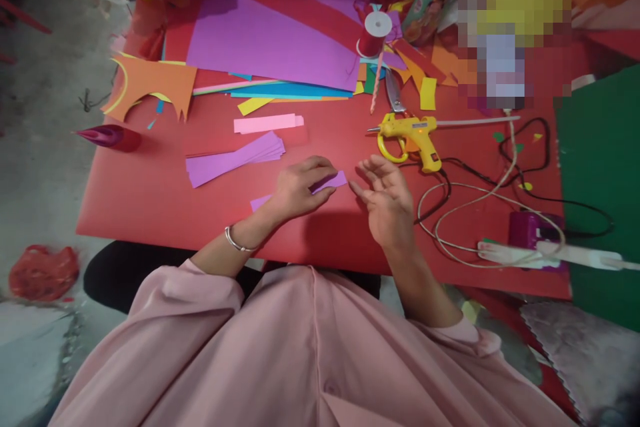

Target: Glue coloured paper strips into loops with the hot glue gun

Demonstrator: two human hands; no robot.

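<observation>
My left hand (299, 188) is closed on a purple paper strip (331, 182) that lies on the red board (150, 193); the strip's ends show on both sides of the fingers. My right hand (384, 197) hovers just right of the strip's end, fingers apart and holding nothing. A pile of purple strips (233, 159) lies to the left of my hands, and a pink strip (267, 123) lies beyond it. A yellow glue gun (413, 137) rests just beyond my right hand.
Large purple, blue and orange sheets (270, 40) cover the far side. Scissors (395, 93) and a red ribbon spool (374, 35) sit near the glue gun. Cables and a power strip (550, 253) lie at the right, beside a green sheet (600, 180).
</observation>
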